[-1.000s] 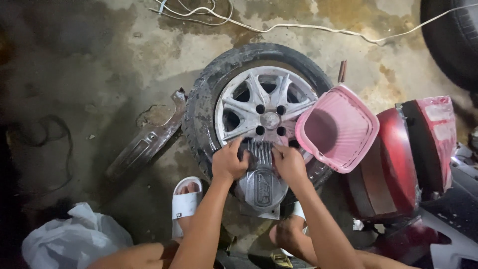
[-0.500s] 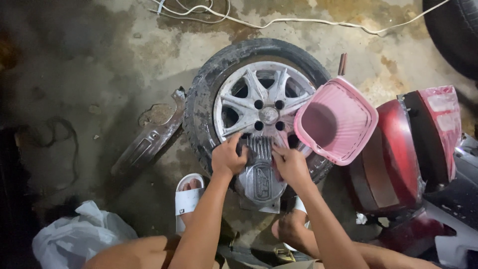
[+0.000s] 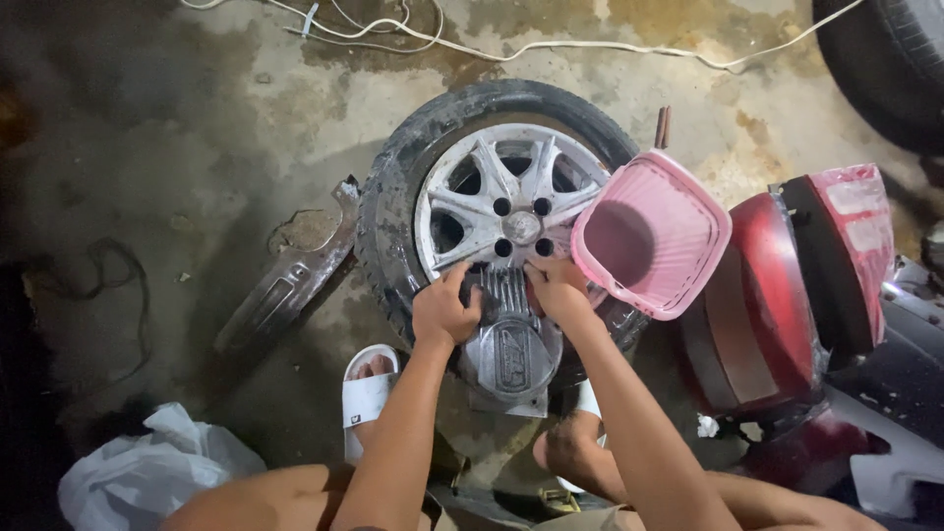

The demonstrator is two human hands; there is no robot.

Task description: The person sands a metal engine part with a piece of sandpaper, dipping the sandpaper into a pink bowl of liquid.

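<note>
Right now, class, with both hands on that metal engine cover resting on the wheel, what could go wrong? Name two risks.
The cover rests on the tyre's curved edge, so it may slip onto the sandalled foot just below. The left hand and right hand are bare against its ribbed metal, so fingers could get nicked or pinched.

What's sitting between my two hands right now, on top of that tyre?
In the head view, a grey finned metal engine cover lies between the left hand and the right hand, resting on the wheel; both hands grip its upper end.
</note>
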